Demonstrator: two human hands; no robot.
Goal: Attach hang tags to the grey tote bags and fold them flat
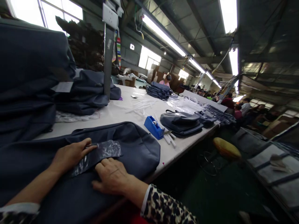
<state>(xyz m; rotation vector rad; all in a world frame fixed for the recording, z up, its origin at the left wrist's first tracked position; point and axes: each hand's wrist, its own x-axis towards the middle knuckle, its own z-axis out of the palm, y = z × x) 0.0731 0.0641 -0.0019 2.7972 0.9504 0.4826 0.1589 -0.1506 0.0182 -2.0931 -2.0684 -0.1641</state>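
Note:
My left hand [72, 154] lies at the near left on a dark navy fabric bag [133, 152], its fingertips at the edge of a clear plastic sheet [101, 152]. The crinkled sheet lies across the bag between my hands. My right hand [112, 175] rests flat on the bag, with its fingers just below the plastic. A leopard-print sleeve covers my right forearm. The bag spreads across the near end of a white-topped table [112, 118].
A tall stack of navy bags [28, 68] rises at the left. A blue tape dispenser [153, 127] sits on the table near white plastic strips [142, 107]. Further bags [179, 123] lie beyond it. The table edge runs along the right, above a yellow stool seat [226, 148].

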